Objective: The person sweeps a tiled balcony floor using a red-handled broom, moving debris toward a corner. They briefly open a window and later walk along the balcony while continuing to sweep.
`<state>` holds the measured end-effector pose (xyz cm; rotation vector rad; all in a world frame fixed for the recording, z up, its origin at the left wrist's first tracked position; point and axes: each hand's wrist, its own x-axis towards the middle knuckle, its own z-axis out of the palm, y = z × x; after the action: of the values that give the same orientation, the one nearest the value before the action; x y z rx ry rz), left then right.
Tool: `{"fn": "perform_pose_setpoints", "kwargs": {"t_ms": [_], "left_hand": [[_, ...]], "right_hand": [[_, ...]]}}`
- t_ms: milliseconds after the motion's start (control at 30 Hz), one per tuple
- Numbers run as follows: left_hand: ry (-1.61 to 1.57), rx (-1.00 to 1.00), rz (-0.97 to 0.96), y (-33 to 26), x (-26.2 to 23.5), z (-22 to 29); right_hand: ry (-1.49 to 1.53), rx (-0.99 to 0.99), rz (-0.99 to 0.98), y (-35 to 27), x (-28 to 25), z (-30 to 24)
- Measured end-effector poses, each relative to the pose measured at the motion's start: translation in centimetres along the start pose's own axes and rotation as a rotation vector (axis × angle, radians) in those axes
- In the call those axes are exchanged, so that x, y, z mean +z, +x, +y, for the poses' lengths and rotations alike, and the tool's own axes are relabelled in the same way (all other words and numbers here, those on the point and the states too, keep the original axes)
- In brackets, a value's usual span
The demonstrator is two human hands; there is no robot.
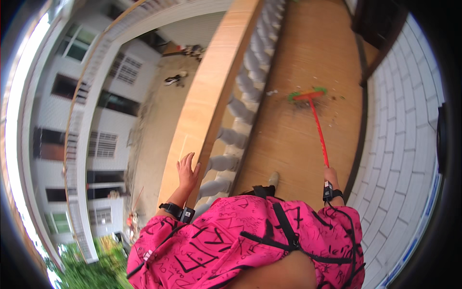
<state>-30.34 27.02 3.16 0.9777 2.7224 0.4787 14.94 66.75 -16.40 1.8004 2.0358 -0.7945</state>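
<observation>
My right hand (331, 176) is closed round the end of a red broom handle (319, 129). Ahead on the brown tiled floor lies the broom's orange and green head (308, 95), with dust and small scraps (323, 107) around its bristles. On the left, my left hand (188, 172) is open, its fingers spread over the flat tan top of the balcony railing (211, 82). I cannot tell whether that palm presses on the rail.
Grey balusters (240, 108) stand under the railing. To the right runs a white brick-patterned wall (404, 115), with a dark door frame (380, 33) further ahead. My shoe (274, 178) is on the floor. Beyond the railing, a courtyard (166, 108) lies below, with a white building (108, 139) opposite.
</observation>
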Motion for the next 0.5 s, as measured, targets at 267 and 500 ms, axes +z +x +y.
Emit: {"fn": "perform_pose_setpoints", "kwargs": {"t_ms": [267,500], "left_hand": [[-0.094,0.285,-0.23,2.8,5.2,6.0],[0.064,0.071,-0.762,4.3,10.6,-0.7]], "right_hand": [[-0.11,0.062,-0.134,-10.9,-1.9,3.9],[-0.21,0.007,-0.18,-10.2,-2.7,4.8]]}}
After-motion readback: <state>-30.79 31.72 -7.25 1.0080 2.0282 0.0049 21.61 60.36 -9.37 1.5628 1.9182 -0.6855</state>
